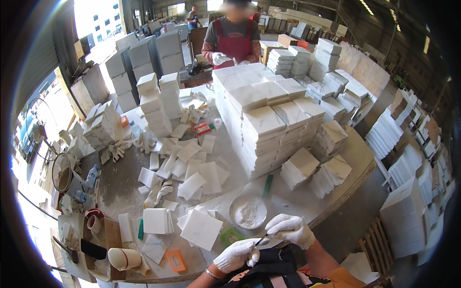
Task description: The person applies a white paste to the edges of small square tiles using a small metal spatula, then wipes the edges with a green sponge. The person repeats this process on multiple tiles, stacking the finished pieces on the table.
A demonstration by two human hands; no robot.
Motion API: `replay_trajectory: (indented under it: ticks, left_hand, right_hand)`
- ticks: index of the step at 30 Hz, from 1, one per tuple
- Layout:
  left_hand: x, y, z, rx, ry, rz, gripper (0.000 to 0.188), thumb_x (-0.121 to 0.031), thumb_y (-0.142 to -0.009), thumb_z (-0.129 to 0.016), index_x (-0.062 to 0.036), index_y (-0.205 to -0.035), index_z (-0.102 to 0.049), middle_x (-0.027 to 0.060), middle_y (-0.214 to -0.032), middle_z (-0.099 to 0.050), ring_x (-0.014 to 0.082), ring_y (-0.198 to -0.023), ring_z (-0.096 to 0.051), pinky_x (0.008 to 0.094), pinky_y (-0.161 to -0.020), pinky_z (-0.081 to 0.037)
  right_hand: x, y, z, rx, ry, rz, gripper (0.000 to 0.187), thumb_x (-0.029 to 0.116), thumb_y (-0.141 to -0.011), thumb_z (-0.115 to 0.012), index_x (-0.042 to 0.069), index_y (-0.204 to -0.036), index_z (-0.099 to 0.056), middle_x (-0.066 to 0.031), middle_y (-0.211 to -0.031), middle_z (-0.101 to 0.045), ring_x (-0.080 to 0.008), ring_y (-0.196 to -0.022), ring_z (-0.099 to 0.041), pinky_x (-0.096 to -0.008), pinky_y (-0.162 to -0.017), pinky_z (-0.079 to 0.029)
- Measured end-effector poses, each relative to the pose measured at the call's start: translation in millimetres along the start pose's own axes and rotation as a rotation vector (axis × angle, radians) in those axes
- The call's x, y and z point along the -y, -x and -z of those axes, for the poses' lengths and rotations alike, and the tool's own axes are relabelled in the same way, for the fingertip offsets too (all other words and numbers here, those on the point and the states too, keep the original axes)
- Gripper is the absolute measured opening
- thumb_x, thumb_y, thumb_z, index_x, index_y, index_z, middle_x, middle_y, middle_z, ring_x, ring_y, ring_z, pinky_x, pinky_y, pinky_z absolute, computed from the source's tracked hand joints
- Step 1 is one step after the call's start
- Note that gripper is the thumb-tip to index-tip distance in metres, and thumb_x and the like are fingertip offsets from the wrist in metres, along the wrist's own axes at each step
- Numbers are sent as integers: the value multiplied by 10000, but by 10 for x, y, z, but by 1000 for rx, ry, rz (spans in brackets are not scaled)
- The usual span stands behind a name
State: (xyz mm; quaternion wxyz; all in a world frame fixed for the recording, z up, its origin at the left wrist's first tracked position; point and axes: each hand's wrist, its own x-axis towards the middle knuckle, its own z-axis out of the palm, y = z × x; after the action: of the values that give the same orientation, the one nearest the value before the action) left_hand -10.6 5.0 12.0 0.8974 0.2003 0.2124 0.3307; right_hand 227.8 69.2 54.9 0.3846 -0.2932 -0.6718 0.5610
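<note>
Close to my body at the table's near edge, both my hands wear white knit gloves. My left hand (236,255) is closed around one end of a small dark, thin tool (261,241) with a shiny part; its exact kind is too small to tell. The fingers of my right hand (291,230) pinch together at the tool's other end. Just beyond my hands sits a round bowl (231,217) of white powder or paste. A green pad (231,237) lies beside my left hand, and white marble tiles (201,228) are stacked to its left.
A tall block of stacked tiles (269,120) fills the table's middle. Loose tile pieces (201,177) lie left of it. An orange box (176,260), a black phone-like slab (94,250) and a cream container (124,258) are near left. Across the table stands a co-worker (234,41) in a red apron.
</note>
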Motion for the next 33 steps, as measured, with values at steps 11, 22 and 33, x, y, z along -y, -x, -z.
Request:
replay_trajectory:
  ticks: [11,22,33]
  left_hand:
    - [139,-17,202,178,97,-18,468,-373,-997,-564,28,-1236,-579,78,-741,-606,138,-603,-549,251,-557,-438]
    - [-40,13,-83,-416,-144,-174,338,-184,-953,-628,15,-1225,-593,84,-799,-652,148,-645,-616,255,-622,-510]
    - [9,-13,-162,-515,-239,-262,372,-195,-956,-600,35,-1246,-563,115,-869,-670,158,-729,-636,256,-676,-512]
  right_hand:
    - [48,-89,57,148,4,64,261,-11,-739,-762,17,-998,-765,-144,-1072,-711,-276,-1045,-655,-394,-947,-496]
    - [-17,78,-50,-393,-38,-295,312,13,-873,-720,-35,-1178,-674,-82,-1022,-724,-159,-914,-688,-276,-867,-533]
    - [-98,37,-543,-238,589,112,335,86,-862,-709,82,-1198,-704,-165,-1022,-724,-309,-883,-717,-357,-744,-567]
